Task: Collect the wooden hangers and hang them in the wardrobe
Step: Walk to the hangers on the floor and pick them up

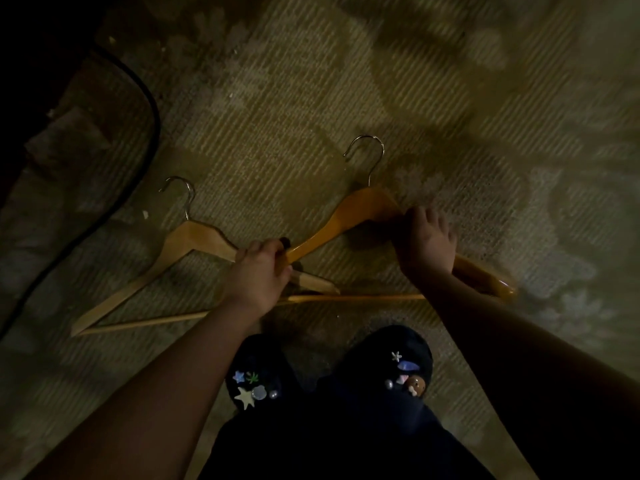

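Two wooden hangers with metal hooks lie on the patterned carpet in dim light. The paler hanger (194, 242) lies to the left, its right arm passing under my left hand. The darker orange hanger (349, 211) lies to the right, overlapping the paler one. My left hand (258, 275) grips the orange hanger's left arm, fingers curled round it. My right hand (427, 242) grips the same hanger's right arm just below the shoulder. The far right tip (502, 285) shows past my right wrist.
A black cable (147, 109) curves across the carpet at the left beside dark furniture (31, 81). My two dark shoes with small charms (408, 372) stand just below the hangers. Carpet stretches above and to the right.
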A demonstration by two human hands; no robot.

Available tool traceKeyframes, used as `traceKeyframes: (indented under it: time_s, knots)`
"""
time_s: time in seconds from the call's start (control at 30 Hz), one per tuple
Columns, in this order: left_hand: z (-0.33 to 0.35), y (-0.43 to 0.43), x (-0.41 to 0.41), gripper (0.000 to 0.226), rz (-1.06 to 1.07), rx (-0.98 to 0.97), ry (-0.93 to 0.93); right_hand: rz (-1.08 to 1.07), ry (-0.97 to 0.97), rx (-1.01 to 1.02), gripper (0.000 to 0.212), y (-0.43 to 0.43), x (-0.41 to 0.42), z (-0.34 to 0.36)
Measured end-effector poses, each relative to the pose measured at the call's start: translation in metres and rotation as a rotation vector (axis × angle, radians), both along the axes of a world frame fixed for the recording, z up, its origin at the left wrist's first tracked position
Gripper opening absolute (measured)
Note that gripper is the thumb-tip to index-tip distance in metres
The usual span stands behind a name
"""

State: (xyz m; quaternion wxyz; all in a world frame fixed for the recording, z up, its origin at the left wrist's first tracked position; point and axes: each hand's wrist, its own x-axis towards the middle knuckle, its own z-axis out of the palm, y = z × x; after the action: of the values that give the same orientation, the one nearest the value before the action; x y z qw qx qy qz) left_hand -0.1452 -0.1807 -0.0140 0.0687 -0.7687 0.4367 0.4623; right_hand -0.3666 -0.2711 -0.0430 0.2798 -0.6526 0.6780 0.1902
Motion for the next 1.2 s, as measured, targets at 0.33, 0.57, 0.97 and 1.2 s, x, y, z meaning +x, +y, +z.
traceKeyframes:
  time_s: [0.33, 0.57, 0.97, 1.2]
  knots:
    - [0.000, 0.005, -0.010, 0.039, 0.152, -0.068, 0.159, 0.216, -0.360, 0.138, 0.038, 0.027, -0.002, 0.021]
    - [0.013, 0.039, 0.017, 0.011, 0.288, 0.067, 0.377, 0.033, -0.506, 0.598, 0.056, 0.018, 0.032, 0.035]
    - [-0.012, 0.050, 0.081, 0.050, 0.546, -0.156, -0.434, 0.073, -0.599, 0.545, 0.030, 0.030, 0.067, 0.014]
    - [-0.039, 0.043, 0.108, 0.041, 0.547, -0.088, -0.446, 0.025, -0.705, 0.566, 0.014, 0.030, 0.061, 0.009]
